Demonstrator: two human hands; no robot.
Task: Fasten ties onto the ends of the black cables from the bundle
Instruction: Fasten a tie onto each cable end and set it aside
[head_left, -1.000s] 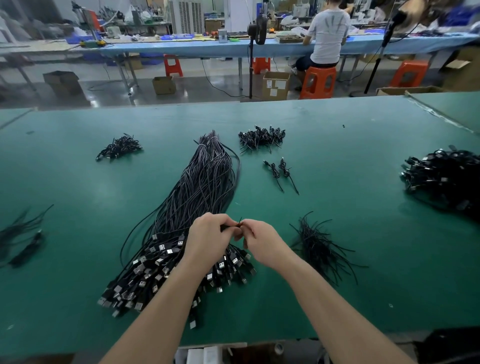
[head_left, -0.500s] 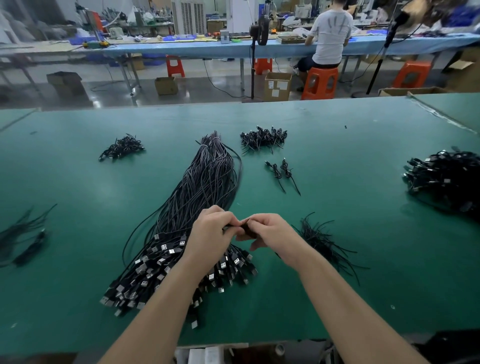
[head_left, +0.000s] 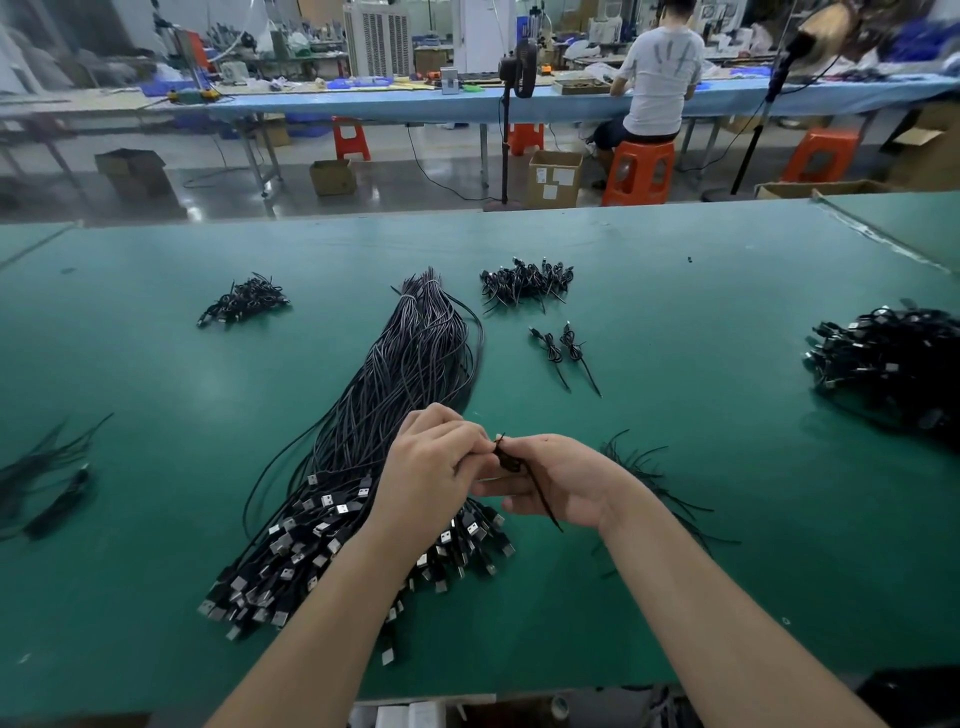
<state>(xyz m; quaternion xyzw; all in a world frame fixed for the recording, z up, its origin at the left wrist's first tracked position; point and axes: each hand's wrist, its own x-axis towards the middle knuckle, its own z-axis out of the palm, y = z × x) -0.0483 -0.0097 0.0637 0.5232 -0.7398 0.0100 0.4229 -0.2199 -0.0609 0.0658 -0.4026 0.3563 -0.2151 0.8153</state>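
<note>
- Head view: a workshop is seen, with a long green table (head_left: 675, 291) in front and, beyond it, a blue-topped bench where a seated person (head_left: 657, 78) works with their back turned, on an orange stool (head_left: 640, 171).
- The main bundle of black cables (head_left: 395, 405) is laid on the table with its long axis running from the far centre back toward the near left; the metal plug ends are fanned out nearest the person, partly under the left forearm.
- A loose pile of ties (head_left: 644, 478) is found just right of the right wrist, on the right hand's side.
- Two finished small coils (head_left: 563, 348) are set beyond the hands, with a heap of similar coils (head_left: 524, 283) further back; other dark heaps lie at the far left and far right.
- The left hand (head_left: 434, 467) is curled, its fingertips pinching a small folded cable piece (head_left: 511, 462) held above the plug ends.
- The right hand (head_left: 561, 483) is turned palm up with fingers curled, and the same piece is pinched at its top; a thin black tail hangs down across the palm toward the wrist.
- The piece is judged to lie between the two hands, its axis running from the joined fingertips down toward the person, so the tightening would fall mostly to the right hand.
</note>
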